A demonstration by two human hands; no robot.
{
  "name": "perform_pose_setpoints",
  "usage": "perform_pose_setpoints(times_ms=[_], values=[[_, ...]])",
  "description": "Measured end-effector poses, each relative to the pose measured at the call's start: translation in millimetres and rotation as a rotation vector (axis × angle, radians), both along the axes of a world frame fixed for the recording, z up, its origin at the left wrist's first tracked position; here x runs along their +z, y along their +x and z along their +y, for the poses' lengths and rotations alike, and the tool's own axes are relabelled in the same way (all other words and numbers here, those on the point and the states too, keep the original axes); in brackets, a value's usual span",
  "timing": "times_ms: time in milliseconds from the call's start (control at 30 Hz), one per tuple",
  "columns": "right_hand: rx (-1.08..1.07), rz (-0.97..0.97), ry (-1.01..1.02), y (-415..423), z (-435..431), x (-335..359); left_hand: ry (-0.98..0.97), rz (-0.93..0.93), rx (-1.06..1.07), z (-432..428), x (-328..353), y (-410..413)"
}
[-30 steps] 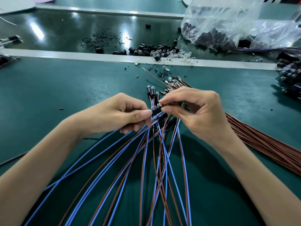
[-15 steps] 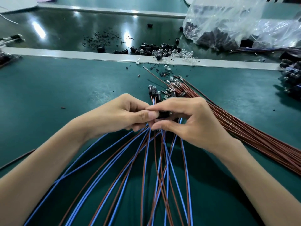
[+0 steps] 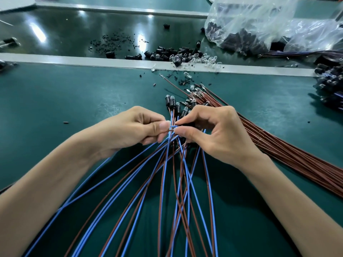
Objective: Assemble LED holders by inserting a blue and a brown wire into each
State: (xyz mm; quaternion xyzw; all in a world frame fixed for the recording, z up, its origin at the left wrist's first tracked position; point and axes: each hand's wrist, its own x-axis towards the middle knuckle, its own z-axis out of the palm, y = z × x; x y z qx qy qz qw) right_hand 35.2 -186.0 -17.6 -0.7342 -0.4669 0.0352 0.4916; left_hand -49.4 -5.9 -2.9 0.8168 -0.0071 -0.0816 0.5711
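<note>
One small brown scrap lies alone on the green table at the left. A pale strip crosses the table from left to right, and a second strip runs further back.

The left hand has its fingers curled, with the thumb and forefinger pinching the ends of two wires. These are one blue wire and one brown wire, which span the short gap to the right hand. The right thumb and forefinger pinch a black LED holder, and the wire ends meet it there. The fingers hide most of the holder, so I cannot tell how far in the wires sit.

A fan of blue and brown wires spreads from under both hands towards the near edge. They cross too much to count. Just beyond the fingertips lie at least four finished holders with clear domes, partly screened by the hands.

Past the near strip, from left to right, are a scatter of black crumbs and a heap of loose black holders and clear LEDs. Two clear plastic bags follow; the nearer bag holds dark parts and the second bag lies to its right.

A thick bundle of brown wires runs from just beyond the right hand towards the near right. Its far end touches the finished holders. A dark pile of wired holders sits at the far right edge.
</note>
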Motion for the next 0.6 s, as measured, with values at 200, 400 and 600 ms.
perform_pose_setpoints(times_ms=[200, 400, 600], values=[[-0.014, 0.059, 0.032, 2.7, 0.0, -0.9, -0.033, 0.021, -0.026, 3.4, -2.1, 3.1], [-0.072, 0.027, 0.090, 1.2, 1.0, -8.7, 0.047, -0.115, 0.041, 0.8, -8.5, 2.7], [-0.111, -0.133, 0.088, 2.6, 3.7, 0.4, 0.180, -0.350, 0.125, 1.3, -9.9, 3.0]])
